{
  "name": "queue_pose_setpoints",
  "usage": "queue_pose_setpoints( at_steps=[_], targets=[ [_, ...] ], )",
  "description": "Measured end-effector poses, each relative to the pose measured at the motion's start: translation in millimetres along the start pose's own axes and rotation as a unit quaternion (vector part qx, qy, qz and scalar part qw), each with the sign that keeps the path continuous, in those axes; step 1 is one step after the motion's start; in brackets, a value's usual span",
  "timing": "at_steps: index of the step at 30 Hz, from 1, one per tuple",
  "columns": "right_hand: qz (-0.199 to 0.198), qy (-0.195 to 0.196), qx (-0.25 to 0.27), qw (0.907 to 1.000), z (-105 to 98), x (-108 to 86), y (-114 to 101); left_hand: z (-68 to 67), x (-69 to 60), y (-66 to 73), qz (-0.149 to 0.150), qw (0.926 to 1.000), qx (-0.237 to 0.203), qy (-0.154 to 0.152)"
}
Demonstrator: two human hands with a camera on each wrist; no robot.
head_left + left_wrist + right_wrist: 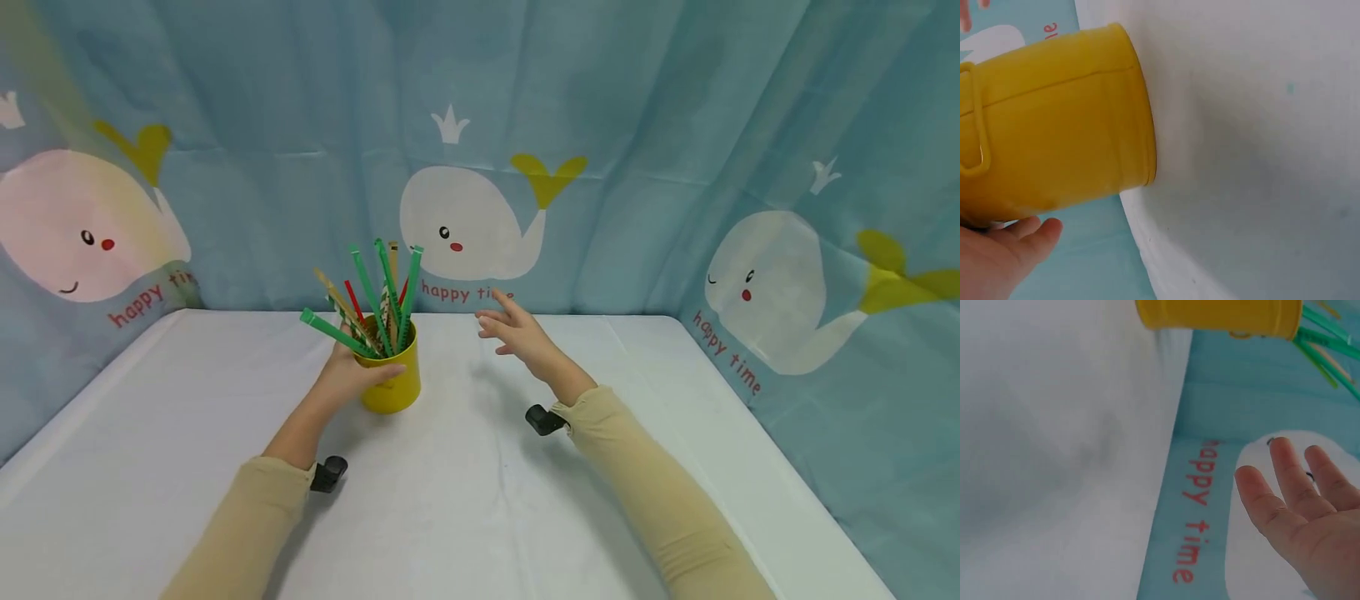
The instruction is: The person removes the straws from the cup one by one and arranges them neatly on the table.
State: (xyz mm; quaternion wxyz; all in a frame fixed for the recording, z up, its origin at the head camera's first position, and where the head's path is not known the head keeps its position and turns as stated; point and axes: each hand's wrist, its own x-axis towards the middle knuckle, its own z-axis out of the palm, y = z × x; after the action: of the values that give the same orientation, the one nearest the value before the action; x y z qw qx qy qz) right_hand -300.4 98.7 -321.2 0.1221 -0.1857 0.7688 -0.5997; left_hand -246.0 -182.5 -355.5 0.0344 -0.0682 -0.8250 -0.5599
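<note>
A small yellow bucket (392,385) stands towards the back of the table, full of thin green, red, tan and patterned sticks (378,308). My left hand (348,379) grips its left side near the rim, thumb across the front. From the left wrist, the bucket (1063,119) fills the upper left and a wire loop (979,119) shows on its wall; some left-hand fingers (1035,240) lie along its side. Apart from the bucket, to its right, my right hand (525,337) hovers above the table with fingers spread and nothing held. The right wrist view shows its fingers (1297,481) extended.
A white cloth covers the table (450,517). Blue curtains (637,100) printed with whales enclose the back and both sides. Each wrist carries a small black device, one at the left wrist (330,473) and one at the right wrist (543,419).
</note>
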Motion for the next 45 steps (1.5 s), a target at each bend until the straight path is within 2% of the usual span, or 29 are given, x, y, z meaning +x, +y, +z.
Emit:
queue_pose_setpoints(
  at_steps=[5,10,14,19,23,31,35,40,45],
  targets=[
    [-0.001,-0.003,0.01,0.9999,20.2,13.7,-4.9,2.2,0.4,-0.9,-0.006,0.9994,0.005,0.033],
    [-0.002,-0.016,0.01,0.9998,39.9,25.0,-6.5,4.1,-3.0,-1.9,-0.037,0.9977,0.016,0.055],
    [-0.002,-0.015,0.015,0.9998,53.6,31.9,-7.3,5.5,-5.0,-4.1,-0.043,0.9969,0.016,0.064],
    [0.001,-0.015,0.02,0.9997,70.6,39.2,-9.7,5.0,-6.0,-5.0,-0.033,0.9975,0.011,0.061],
    [-0.002,0.007,0.038,0.9992,82.3,46.4,-11.7,3.9,-6.1,-3.1,-0.029,0.9979,0.006,0.057],
    [0.025,0.062,0.066,0.9956,99.8,57.2,-8.5,7.6,-8.2,-4.3,-0.006,0.9985,-0.01,0.053],
    [0.017,0.089,0.074,0.9931,105.6,59.8,-7.9,9.2,-8.2,-4.5,0.004,0.9985,-0.015,0.053],
    [0.001,0.101,0.074,0.9921,110.0,64.1,-8.1,9.3,-7.7,-2.7,0.008,0.9986,-0.017,0.049],
    [0.001,0.124,0.071,0.9898,111.9,68.2,-7.7,9.6,-6.2,-2.1,0.012,0.9987,-0.016,0.047]
  ],
)
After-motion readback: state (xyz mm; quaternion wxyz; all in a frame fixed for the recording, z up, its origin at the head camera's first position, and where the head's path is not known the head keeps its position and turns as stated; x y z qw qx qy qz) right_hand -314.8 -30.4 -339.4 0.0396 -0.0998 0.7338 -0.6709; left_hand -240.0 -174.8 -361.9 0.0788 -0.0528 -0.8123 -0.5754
